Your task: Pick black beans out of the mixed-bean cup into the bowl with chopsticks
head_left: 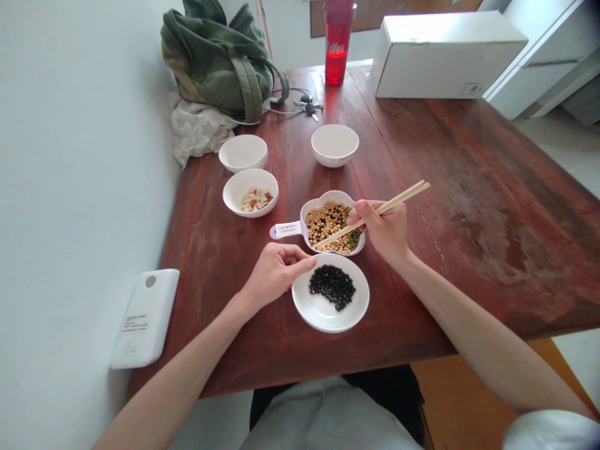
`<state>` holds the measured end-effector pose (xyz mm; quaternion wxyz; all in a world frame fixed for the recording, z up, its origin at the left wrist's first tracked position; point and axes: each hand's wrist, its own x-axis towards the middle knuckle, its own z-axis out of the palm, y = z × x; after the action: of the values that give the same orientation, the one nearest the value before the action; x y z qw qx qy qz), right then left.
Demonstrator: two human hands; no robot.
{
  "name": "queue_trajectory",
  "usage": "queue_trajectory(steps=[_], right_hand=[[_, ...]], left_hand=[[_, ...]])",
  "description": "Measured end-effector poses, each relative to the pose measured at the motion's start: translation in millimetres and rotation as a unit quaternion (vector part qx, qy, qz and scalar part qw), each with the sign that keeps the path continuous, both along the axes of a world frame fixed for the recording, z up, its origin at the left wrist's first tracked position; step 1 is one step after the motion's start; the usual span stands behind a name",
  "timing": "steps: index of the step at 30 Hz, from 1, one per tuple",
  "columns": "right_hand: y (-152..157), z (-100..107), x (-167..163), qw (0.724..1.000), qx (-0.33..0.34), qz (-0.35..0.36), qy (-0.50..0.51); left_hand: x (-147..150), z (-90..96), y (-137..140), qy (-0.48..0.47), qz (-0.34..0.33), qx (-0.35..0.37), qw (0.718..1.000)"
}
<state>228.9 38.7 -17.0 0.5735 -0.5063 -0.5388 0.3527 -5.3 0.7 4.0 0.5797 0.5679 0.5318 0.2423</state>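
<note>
My right hand [387,228] grips a pair of wooden chopsticks [398,199], their tips down among mixed beans [325,219] in a flower-shaped dish with a lilac handle [287,230]. The beans are mostly yellow, with black ones among them and green ones at the right side. Closer to me is a white bowl [323,320] with a heap of black beans [332,286] in it. The thumb and fingers of my left hand [281,272] pinch this bowl's far left rim.
Left of the dish stands a white bowl [229,199] with pale and reddish pieces. Two more white bowls, one left [242,150] and one centre [334,145], sit behind. Farther back are a green bag [210,56], keys [309,107], a red bottle [336,56] and a white box [431,65].
</note>
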Motion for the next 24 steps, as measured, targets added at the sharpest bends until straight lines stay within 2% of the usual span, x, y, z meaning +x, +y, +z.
queue_trajectory(steps=[11, 24], right_hand=[[3.7, 1.5, 4.9, 0.999, 0.018, 0.023, 0.024], [4.2, 7.2, 5.8, 1.000, 0.014, 0.010, 0.024]], left_hand=[[1.3, 1.3, -1.1, 0.005, 0.006, -0.010, 1.000], [1.1, 0.3, -0.6, 0.011, 0.004, -0.003, 1.000]])
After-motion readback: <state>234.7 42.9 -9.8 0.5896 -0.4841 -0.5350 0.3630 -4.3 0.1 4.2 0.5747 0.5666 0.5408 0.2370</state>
